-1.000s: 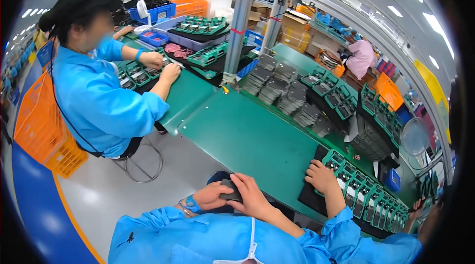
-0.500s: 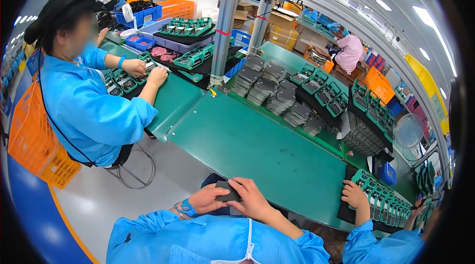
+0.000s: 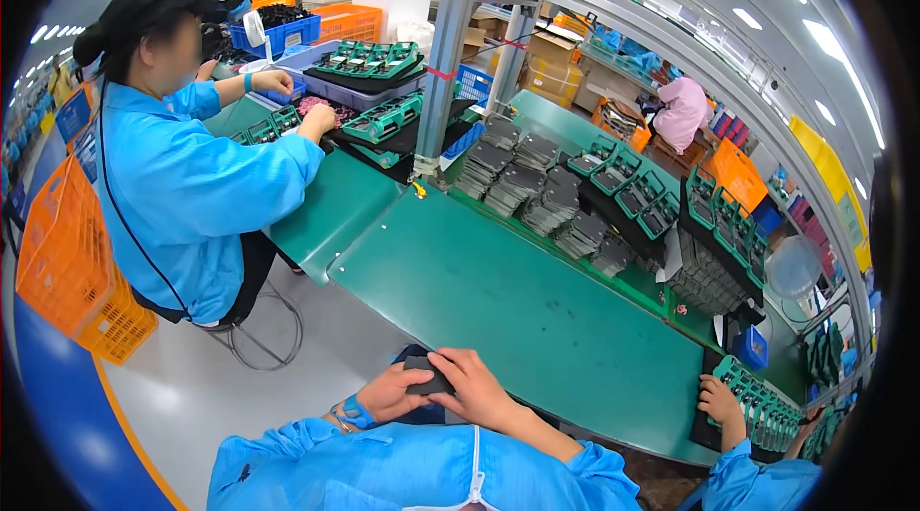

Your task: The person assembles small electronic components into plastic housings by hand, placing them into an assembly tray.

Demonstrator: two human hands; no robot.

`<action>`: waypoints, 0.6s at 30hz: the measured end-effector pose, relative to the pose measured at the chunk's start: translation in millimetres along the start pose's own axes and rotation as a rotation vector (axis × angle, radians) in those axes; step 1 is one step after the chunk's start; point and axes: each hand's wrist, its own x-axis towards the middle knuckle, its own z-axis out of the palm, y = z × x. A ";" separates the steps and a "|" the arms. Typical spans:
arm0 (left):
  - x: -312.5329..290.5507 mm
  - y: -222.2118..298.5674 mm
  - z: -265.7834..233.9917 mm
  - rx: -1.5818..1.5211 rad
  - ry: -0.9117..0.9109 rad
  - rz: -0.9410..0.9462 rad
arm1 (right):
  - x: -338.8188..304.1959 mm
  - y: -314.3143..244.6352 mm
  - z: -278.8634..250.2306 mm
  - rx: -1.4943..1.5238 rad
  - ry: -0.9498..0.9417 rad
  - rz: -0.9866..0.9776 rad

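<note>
Close to my body, by the near edge of the green bench [image 3: 517,300], I hold a small dark grey, flat, roughly rectangular piece [image 3: 428,376]. My left hand [image 3: 386,395] is closed on its left side, with the thumb over the face. My right hand [image 3: 473,390] grips the other side, its fingers lying across the top edge. The underside is hidden by my hands. Across the bench stand several stacks of thin grey plates [image 3: 515,185]. Beside them, black trays [image 3: 613,209] carry green frames [image 3: 644,200] with dark parts inside.
A co-worker in blue [image 3: 201,166] works at the left bench. At the right, another person's hand [image 3: 721,402] touches a black tray holding a row of green frames [image 3: 762,404]. A metal post [image 3: 448,61] rises from the far edge. Orange crates [image 3: 72,262] stand at far left.
The person at the right and the tray of green frames have shifted further right. The left co-worker's hands have moved apart, toward the back. My hands still hold the dark piece.
</note>
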 end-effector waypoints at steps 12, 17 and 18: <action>2.9 20.8 41.4 0.033 0.008 -0.041 | -6.0 24.2 -34.0 -0.046 -0.049 0.038; -0.6 22.5 39.2 -0.037 -0.006 -0.007 | -20.5 26.6 -82.0 -0.081 0.012 0.142; -3.1 23.9 38.9 -0.051 0.002 0.002 | -24.6 27.7 -83.9 -0.058 0.010 0.164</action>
